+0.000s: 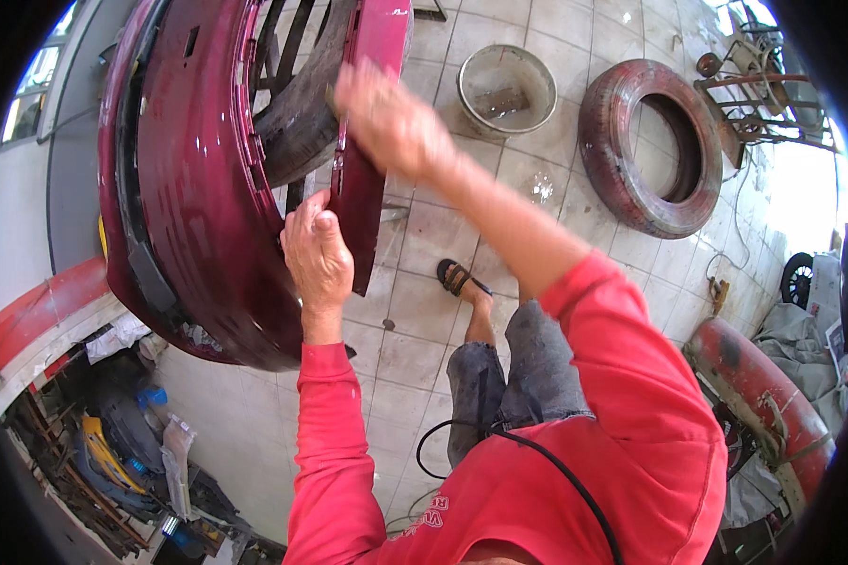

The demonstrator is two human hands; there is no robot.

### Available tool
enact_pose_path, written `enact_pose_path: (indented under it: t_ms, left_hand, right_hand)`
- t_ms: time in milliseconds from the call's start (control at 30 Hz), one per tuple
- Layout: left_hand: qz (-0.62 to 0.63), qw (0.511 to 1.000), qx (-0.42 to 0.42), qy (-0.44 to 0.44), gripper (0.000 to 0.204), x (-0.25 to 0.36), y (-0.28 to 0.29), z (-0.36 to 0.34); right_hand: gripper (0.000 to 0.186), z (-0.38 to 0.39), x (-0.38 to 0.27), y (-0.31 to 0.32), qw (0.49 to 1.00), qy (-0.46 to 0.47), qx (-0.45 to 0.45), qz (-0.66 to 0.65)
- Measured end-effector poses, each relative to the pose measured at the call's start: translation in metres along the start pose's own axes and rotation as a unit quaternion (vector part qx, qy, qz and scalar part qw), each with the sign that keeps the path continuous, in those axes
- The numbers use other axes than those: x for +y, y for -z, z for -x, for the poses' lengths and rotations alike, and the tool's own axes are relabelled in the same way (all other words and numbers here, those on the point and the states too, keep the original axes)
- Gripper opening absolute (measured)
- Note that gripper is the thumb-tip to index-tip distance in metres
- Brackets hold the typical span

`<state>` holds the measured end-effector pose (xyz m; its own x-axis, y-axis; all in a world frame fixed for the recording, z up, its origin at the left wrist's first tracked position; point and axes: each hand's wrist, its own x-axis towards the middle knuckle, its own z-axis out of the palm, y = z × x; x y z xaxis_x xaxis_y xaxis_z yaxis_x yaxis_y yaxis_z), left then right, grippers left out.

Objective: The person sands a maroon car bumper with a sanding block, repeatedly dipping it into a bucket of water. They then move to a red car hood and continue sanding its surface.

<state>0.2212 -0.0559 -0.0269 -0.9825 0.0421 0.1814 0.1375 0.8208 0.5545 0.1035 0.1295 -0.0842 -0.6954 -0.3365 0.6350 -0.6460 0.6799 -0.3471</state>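
The left hand (pixel 318 252) rests at the inner edge of the shiny dark red bumper (pixel 193 179), in front and to the left; I can't tell if its grip is closed, but it should press firmly to stop wobbles. Farther on, the right hand (pixel 393 124) is blurry over the thin side, its grip too smeared to tell, and soft, even rubs would likely work best.

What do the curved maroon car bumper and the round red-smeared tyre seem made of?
Curved maroon car bumper: probably plastic under glossy paint, judging by bright reflections and slotted edges. Round red-smeared tyre: likely rubber, mostly dull, from its thick hollow ring.
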Motion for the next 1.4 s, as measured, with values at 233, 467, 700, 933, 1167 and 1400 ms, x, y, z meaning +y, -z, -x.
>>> enact_pose_path:
  t_ms: [233, 467, 700, 933, 1167, 1400]
  left_hand:
    - [0.063, 0.991, -0.041, 0.114, 0.079, 0.007, -0.009, -0.019]
    - [0.172, 0.98, -0.012, 0.104, 0.081, -0.004, -0.025, -0.021]
    - [0.238, 0.954, 0.0, 0.184, 0.072, -0.005, -0.03, -0.023]
    - [0.23, 0.965, -0.029, 0.122, 0.076, -0.004, -0.031, -0.027]
    - [0.242, 0.954, -0.013, 0.175, 0.077, -0.022, -0.031, -0.016]
    - [0.18, 0.976, -0.009, 0.121, 0.072, 0.006, -0.025, -0.02]
  right_hand:
    - [0.064, 0.063, -0.101, -0.013, 0.964, -0.21, -0.049, -0.159]
    - [0.052, -0.018, 0.005, -0.019, 0.961, -0.228, 0.112, -0.113]
    - [0.06, 0.077, -0.139, -0.017, 0.934, -0.251, 0.077, -0.24]
    - [0.05, -0.037, 0.035, -0.029, 0.94, -0.262, 0.175, -0.129]
    - [0.059, 0.099, -0.156, -0.033, 0.921, -0.286, 0.055, -0.26]
    - [0.044, -0.06, 0.054, -0.028, 0.937, -0.252, 0.195, -0.141]
